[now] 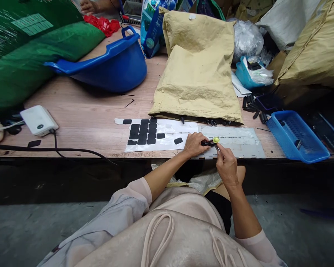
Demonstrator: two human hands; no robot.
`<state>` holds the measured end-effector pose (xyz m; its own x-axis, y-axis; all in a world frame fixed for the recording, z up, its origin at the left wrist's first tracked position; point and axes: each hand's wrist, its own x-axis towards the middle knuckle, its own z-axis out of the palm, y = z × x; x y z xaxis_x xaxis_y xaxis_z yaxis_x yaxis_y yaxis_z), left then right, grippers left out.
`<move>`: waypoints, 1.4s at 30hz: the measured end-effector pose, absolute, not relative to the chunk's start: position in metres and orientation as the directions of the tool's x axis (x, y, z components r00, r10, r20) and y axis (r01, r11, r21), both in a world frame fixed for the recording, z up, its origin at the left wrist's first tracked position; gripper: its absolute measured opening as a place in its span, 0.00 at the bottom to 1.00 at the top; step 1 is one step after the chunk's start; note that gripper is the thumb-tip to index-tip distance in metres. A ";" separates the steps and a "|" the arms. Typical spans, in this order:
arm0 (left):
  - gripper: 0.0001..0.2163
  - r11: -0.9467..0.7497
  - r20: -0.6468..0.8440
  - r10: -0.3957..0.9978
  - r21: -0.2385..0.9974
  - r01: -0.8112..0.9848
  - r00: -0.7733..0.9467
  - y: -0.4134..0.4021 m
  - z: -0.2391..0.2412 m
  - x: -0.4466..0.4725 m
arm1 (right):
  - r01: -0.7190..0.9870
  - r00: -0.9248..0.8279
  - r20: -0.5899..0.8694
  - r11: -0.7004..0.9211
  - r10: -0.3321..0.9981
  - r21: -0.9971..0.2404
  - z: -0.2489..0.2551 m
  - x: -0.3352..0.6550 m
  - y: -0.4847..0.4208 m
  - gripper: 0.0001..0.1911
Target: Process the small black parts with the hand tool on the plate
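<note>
My left hand [194,144] rests at the table's front edge, fingers closed on a small black part [206,142]. My right hand [226,165] is just right of it, pinching a thin tool whose tip meets a small yellow-green disc [216,139] at the black part's end. Both hands hover over a white sheet [228,142]. Left of them, several black rectangular pads [143,132] lie in rows on the sheet, with one loose pad [178,141] close to my left hand.
A tan paper sack [197,70] lies behind the sheet, small black parts spilling from its mouth. A blue basket [296,136] stands at the right, a blue basin [111,63] back left, a white adapter [39,120] with a cable at left. Another person's hand [89,6] shows far back.
</note>
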<state>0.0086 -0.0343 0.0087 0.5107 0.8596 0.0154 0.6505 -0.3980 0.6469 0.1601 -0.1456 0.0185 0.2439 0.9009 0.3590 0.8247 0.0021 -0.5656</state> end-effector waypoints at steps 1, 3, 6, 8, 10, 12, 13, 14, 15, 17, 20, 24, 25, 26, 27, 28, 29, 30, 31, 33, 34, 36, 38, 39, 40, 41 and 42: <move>0.11 -0.399 0.018 0.860 0.646 0.651 0.510 -0.034 0.008 0.009 | 0.826 0.241 0.362 0.006 0.901 -0.563 0.018 0.160 -0.146 0.20; 0.10 -0.399 0.018 0.860 0.647 0.650 0.510 -0.034 0.007 0.009 | 0.827 0.233 0.366 0.015 0.901 -0.562 0.022 0.161 -0.146 0.20; 0.09 -0.394 0.011 0.858 0.656 0.644 0.513 -0.034 0.008 0.009 | 0.826 0.235 0.404 0.037 0.884 -0.562 0.037 0.161 -0.144 0.20; 0.09 -0.388 0.006 0.858 0.663 0.640 0.514 -0.034 0.010 0.009 | 0.835 0.239 0.463 0.063 0.854 -0.547 0.050 0.159 -0.144 0.20; 0.10 -0.385 0.003 0.858 0.666 0.639 0.513 -0.034 0.010 0.010 | 0.849 0.233 0.524 0.092 0.819 -0.521 0.057 0.155 -0.146 0.20; 0.10 -0.385 0.005 0.858 0.669 0.636 0.513 -0.034 0.010 0.010 | 0.859 0.230 0.549 0.098 0.804 -0.503 0.055 0.149 -0.149 0.20; 0.10 -0.384 0.005 0.859 0.670 0.636 0.513 -0.034 0.010 0.010 | 0.862 0.230 0.538 0.087 0.811 -0.499 0.051 0.146 -0.150 0.20; 0.09 -0.382 0.004 0.860 0.670 0.637 0.511 -0.035 0.010 0.010 | 0.864 0.230 0.514 0.069 0.827 -0.498 0.045 0.144 -0.152 0.21; 0.09 -0.379 0.003 0.861 0.670 0.638 0.508 -0.035 0.011 0.010 | 0.867 0.228 0.469 0.042 0.853 -0.497 0.040 0.143 -0.154 0.21; 0.08 -0.373 -0.001 0.863 0.672 0.640 0.505 -0.035 0.011 0.011 | 0.872 0.239 0.390 -0.019 0.889 -0.489 0.032 0.143 -0.156 0.22; 0.08 -0.371 -0.002 0.861 0.680 0.632 0.508 -0.035 0.011 0.011 | 0.865 0.259 0.364 -0.047 0.895 -0.499 0.036 0.149 -0.156 0.22; 0.08 -0.377 0.006 0.859 0.683 0.625 0.512 -0.034 0.010 0.011 | 0.866 0.287 0.466 -0.019 0.837 -0.499 0.051 0.155 -0.155 0.22; 0.08 -0.378 0.008 0.859 0.683 0.624 0.512 -0.034 0.009 0.010 | 0.869 0.297 0.480 -0.025 0.826 -0.494 0.051 0.155 -0.156 0.22; 0.08 -0.379 0.010 0.859 0.684 0.624 0.511 -0.034 0.009 0.010 | 0.871 0.301 0.476 -0.035 0.826 -0.490 0.049 0.155 -0.156 0.22; 0.08 -0.378 0.010 0.860 0.685 0.623 0.511 -0.034 0.009 0.010 | 0.872 0.299 0.457 -0.045 0.838 -0.487 0.047 0.154 -0.157 0.22; 0.08 -0.377 0.009 0.860 0.686 0.623 0.511 -0.035 0.009 0.010 | 0.872 0.292 0.427 -0.055 0.856 -0.486 0.043 0.153 -0.158 0.22; 0.08 -0.375 0.006 0.860 0.687 0.623 0.511 -0.035 0.010 0.010 | 0.870 0.287 0.399 -0.064 0.871 -0.488 0.040 0.153 -0.159 0.22; 0.08 -0.374 0.004 0.859 0.688 0.622 0.512 -0.035 0.010 0.010 | 0.868 0.285 0.380 -0.069 0.880 -0.492 0.037 0.153 -0.159 0.22; 0.08 -0.374 0.003 0.858 0.689 0.621 0.514 -0.035 0.010 0.010 | 0.864 0.288 0.377 -0.069 0.880 -0.498 0.036 0.155 -0.159 0.21; 0.08 -0.378 0.008 0.856 0.690 0.617 0.516 -0.035 0.010 0.010 | 0.857 0.313 0.409 -0.069 0.857 -0.511 0.038 0.160 -0.157 0.21; 0.08 -0.381 0.011 0.856 0.689 0.616 0.516 -0.035 0.010 0.010 | 0.856 0.328 0.429 -0.073 0.842 -0.511 0.040 0.165 -0.154 0.22; 0.08 -0.386 0.016 0.857 0.684 0.619 0.516 -0.034 0.010 0.010 | 0.864 0.357 0.447 -0.107 0.820 -0.493 0.045 0.180 -0.146 0.22; 0.09 -0.393 0.020 0.855 0.677 0.622 0.518 -0.034 0.009 0.010 | 0.866 0.418 0.439 -0.204 0.796 -0.456 0.048 0.200 -0.135 0.22; 0.09 -0.398 0.021 0.853 0.674 0.622 0.522 -0.034 0.008 0.010 | 0.861 0.455 0.421 -0.267 0.785 -0.433 0.048 0.211 -0.129 0.22; 0.09 -0.403 0.022 0.849 0.672 0.621 0.527 -0.034 0.008 0.010 | 0.848 0.496 0.395 -0.334 0.773 -0.412 0.047 0.222 -0.122 0.22; 0.09 -0.408 0.024 0.847 0.671 0.619 0.532 -0.034 0.008 0.010 | 0.830 0.537 0.359 -0.401 0.764 -0.387 0.045 0.233 -0.116 0.21; 0.09 -0.412 0.025 0.844 0.670 0.618 0.536 -0.034 0.008 0.010 | 0.807 0.579 0.321 -0.468 0.750 -0.360 0.042 0.243 -0.110 0.21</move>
<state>0.0100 -0.0336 0.0076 0.5355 0.8442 0.0247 0.6178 -0.4115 0.6701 0.2431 -0.1096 0.0416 0.5787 0.7497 0.3211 0.8068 -0.4685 -0.3601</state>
